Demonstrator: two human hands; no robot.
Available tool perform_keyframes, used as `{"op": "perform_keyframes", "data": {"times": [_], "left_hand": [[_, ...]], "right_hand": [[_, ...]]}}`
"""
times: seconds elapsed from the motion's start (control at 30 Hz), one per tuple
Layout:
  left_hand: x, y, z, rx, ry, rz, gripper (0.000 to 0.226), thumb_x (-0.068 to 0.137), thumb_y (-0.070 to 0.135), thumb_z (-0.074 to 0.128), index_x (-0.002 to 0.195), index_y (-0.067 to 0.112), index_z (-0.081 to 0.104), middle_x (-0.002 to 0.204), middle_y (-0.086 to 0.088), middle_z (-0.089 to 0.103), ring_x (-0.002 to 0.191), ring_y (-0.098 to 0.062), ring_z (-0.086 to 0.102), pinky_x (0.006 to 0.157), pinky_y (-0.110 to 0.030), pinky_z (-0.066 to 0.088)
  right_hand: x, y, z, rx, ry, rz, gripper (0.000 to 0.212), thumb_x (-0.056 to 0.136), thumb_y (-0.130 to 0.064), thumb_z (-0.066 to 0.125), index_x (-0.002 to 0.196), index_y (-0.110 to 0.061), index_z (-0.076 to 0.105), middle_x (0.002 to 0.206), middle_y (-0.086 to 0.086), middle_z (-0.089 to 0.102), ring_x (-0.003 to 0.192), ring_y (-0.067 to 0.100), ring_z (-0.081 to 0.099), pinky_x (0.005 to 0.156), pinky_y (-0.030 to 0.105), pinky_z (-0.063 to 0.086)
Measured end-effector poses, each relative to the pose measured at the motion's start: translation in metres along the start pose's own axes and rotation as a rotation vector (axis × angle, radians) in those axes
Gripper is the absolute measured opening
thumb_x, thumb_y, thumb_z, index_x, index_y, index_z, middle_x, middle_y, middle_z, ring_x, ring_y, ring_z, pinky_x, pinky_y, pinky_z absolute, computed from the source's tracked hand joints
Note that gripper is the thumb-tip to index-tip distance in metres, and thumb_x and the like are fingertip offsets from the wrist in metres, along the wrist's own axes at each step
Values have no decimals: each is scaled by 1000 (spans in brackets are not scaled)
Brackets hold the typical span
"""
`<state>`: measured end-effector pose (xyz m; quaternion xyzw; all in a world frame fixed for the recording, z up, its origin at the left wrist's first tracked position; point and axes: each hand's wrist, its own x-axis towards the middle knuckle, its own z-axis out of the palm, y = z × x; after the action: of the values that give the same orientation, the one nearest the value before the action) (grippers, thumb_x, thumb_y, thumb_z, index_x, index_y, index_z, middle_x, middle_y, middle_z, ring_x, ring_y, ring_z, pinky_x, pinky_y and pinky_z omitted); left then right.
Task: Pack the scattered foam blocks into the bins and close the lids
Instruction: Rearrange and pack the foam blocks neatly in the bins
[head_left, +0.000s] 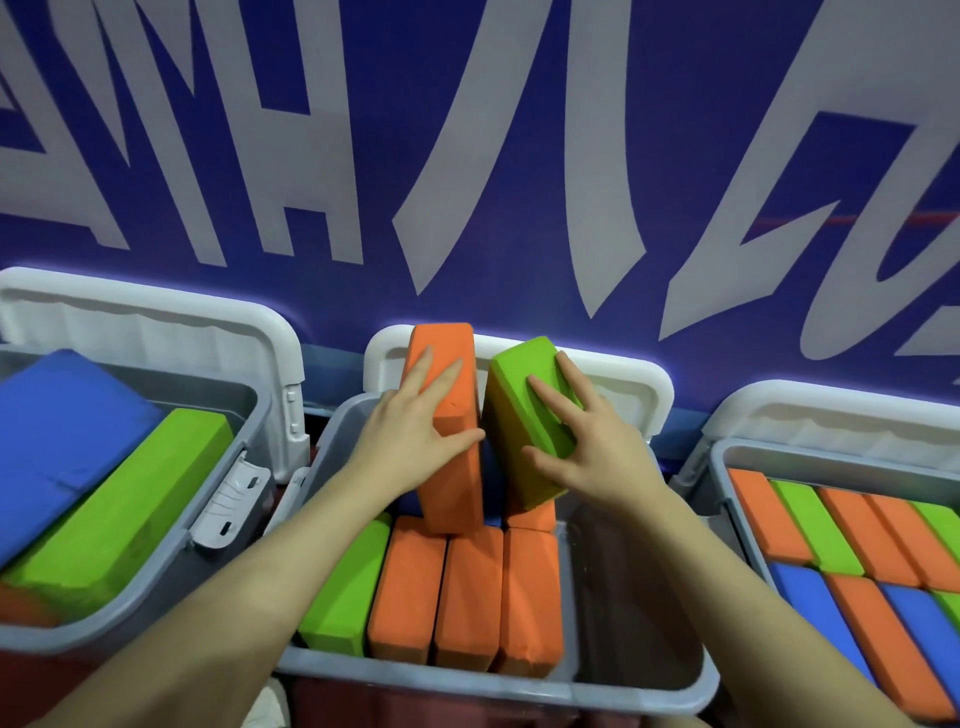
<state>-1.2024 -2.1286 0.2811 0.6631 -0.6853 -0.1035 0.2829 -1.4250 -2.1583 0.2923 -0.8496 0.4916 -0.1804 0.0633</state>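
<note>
over the middle bin (332, 670) two foam blocks are held side by side, both tilted with their far ends raised toward the wall. the left hand (410, 441) grips the orange block (452, 467), fingers spread along its top face and thumb hooked round its right edge. the right hand (587, 441) grips the green block (519, 415), fingers laid over its top face and right side, thumb against the near face. the two blocks stand just beside each other, nearly touching at the upper ends.

below them, inside the same bin, a green block (343, 592) and three orange blocks (467, 592) stand on edge in a row against the near wall; the right part of the bin floor is bare. its white lid (623, 374) stands open behind it.

to the left, another grey bin (218, 525) holds a large blue block (62, 431) and a long green block (130, 499), its lid (156, 322) also raised. to the right, a third bin (727, 467) is packed with flat rows of orange, green and blue blocks (857, 561), lid (831, 415) open. behind all three runs a blue wall (519, 130) with big white letters.
</note>
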Motion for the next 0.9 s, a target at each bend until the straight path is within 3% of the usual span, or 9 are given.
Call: {"op": "perform_keyframes", "data": {"times": [0.13, 0.23, 0.37, 0.6, 0.73, 0.9], "left_hand": [[-3, 29, 5, 27, 105, 76, 83, 79, 52, 69, 148, 35, 27, 160, 2, 10, 135, -32, 37, 111, -46, 29], [-3, 45, 13, 23, 104, 131, 84, 79, 58, 66, 149, 33, 26, 160, -1, 11, 137, -30, 35, 113, -48, 23], [2, 67, 26, -3, 98, 209, 82, 79, 61, 63, 148, 32, 29, 160, -2, 14, 133, -35, 39, 113, -49, 23], [22, 104, 59, 51, 131, 248, 80, 80, 52, 68, 148, 31, 31, 159, -5, 15, 121, -40, 47, 108, -45, 27], [25, 107, 79, 85, 140, 308, 78, 77, 50, 71, 145, 25, 41, 156, -8, 26, 109, -45, 53, 102, -50, 34], [30, 110, 100, 75, 161, 371, 76, 72, 54, 62, 139, 21, 50, 151, -11, 36, 97, -45, 58, 94, -52, 42]], "right_hand": [[-22, 9, -12, -63, 97, 90, 69, 81, -56, 57, 145, -37, 38, 160, -10, 11, 133, 26, 39, 79, 37, 49], [-40, 24, -22, -89, 119, 151, 68, 80, -57, 57, 144, -38, 39, 160, -10, 13, 130, 27, 42, 80, 44, 53], [-67, 39, -33, -70, 127, 280, 65, 84, -51, 63, 143, -40, 38, 160, -11, 13, 125, 27, 48, 83, 41, 52], [-113, 51, -10, -6, 12, 394, 73, 78, -60, 57, 145, -39, 36, 160, -11, 14, 130, 20, 46, 90, 38, 50], [-129, 46, 23, 61, -97, 418, 73, 83, -52, 62, 148, -37, 32, 161, -8, 9, 135, 19, 40, 95, 35, 47], [-135, 45, 58, 91, -162, 451, 77, 81, -58, 55, 150, -36, 27, 162, -4, 4, 116, 29, 55, 87, 39, 51]]}}
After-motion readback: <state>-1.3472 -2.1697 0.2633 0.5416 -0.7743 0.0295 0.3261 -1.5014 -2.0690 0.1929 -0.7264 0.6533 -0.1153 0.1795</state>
